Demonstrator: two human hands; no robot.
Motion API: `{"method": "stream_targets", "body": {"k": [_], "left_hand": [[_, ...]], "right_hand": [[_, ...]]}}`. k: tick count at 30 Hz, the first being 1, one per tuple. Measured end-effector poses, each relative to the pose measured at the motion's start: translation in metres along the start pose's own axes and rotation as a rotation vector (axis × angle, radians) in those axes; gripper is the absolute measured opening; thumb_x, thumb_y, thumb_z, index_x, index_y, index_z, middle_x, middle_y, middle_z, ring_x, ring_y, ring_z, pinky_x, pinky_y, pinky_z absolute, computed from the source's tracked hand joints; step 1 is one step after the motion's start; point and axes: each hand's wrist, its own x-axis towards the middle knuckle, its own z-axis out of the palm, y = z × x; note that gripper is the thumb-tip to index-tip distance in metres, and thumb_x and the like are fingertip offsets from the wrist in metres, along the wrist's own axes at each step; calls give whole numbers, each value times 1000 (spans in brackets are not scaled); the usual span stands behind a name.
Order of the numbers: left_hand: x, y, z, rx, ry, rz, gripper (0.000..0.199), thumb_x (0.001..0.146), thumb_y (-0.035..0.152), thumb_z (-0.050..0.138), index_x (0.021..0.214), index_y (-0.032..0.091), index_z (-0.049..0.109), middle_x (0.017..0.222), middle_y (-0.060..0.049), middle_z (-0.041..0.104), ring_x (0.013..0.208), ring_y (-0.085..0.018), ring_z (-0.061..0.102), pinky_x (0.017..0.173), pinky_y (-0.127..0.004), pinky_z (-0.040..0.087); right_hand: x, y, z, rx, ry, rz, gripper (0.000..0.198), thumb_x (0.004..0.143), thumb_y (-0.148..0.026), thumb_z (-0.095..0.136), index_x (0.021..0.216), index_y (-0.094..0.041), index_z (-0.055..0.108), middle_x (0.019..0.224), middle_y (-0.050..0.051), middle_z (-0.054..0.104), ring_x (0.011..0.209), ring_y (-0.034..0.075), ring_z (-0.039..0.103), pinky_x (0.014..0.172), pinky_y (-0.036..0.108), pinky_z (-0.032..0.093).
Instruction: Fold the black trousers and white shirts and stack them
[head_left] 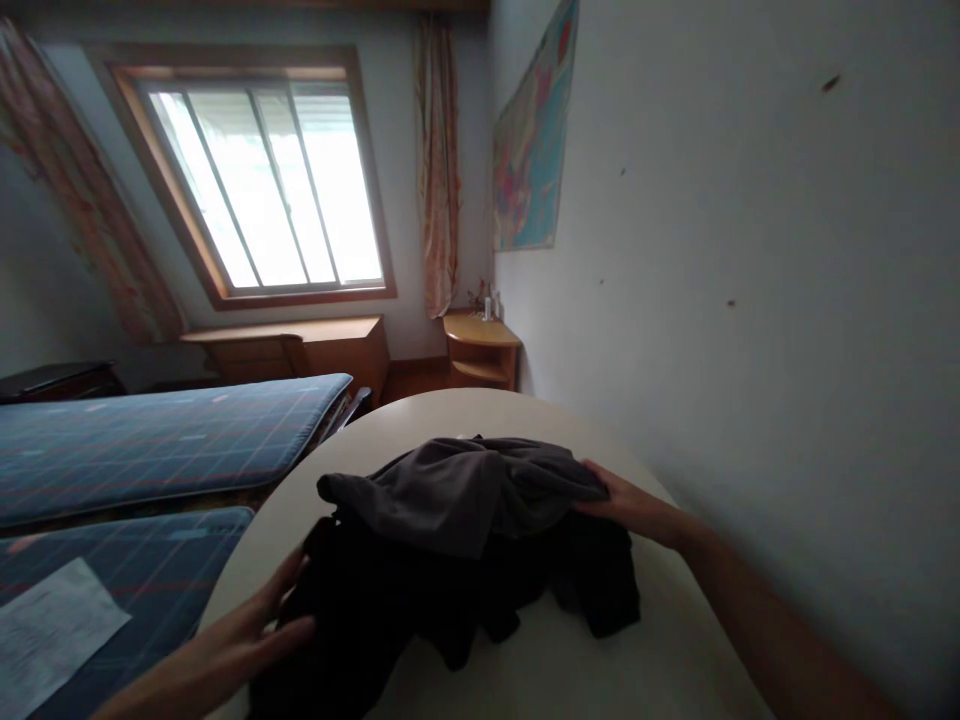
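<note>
A heap of dark clothing lies on a round, pale table (420, 410). On top is a crumpled dark grey garment (457, 490), and beneath it spreads a black garment (420, 590) with loose ends hanging toward me. My right hand (619, 500) is closed on the right edge of the grey garment, thumb below and fingers above. At the left side of the heap, my left hand (255, 625) touches the black garment with thumb and fingers apart; its fingertips are partly hidden by the dark cloth.
Left of the table are blue plaid mattresses (172, 440), one with a sheet of paper (60, 630) on it. A white wall (750, 400) runs close along the right. A wooden desk (337, 345) and a corner shelf (480, 335) stand beneath and beside the window (262, 190).
</note>
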Motion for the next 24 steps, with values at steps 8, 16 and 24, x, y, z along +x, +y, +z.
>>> {"method": "stream_targets", "body": {"k": [8,16,24], "left_hand": [[73,-21,65,108,124,-141,49,61,34,68,108,17,67,114,-15,73,115,-41,64,95,-50,52],[81,4,118,-417,371,-85,52,67,35,65,115,16,63,114,-12,73,111,-34,67,95,-48,55],[88,44,110,-398,416,90,52,64,39,67,110,17,68,106,-10,75,112,-37,66,99,-49,52]], "right_hand": [[18,10,30,509,330,182,54,85,-63,55,117,-21,67,118,13,72,117,33,64,105,53,47],[16,6,77,330,464,-86,70,66,-46,81,130,-25,61,133,9,64,130,35,53,113,56,35],[32,19,131,763,435,-34,56,75,-62,68,118,-27,70,113,9,75,116,33,63,100,50,48]]}}
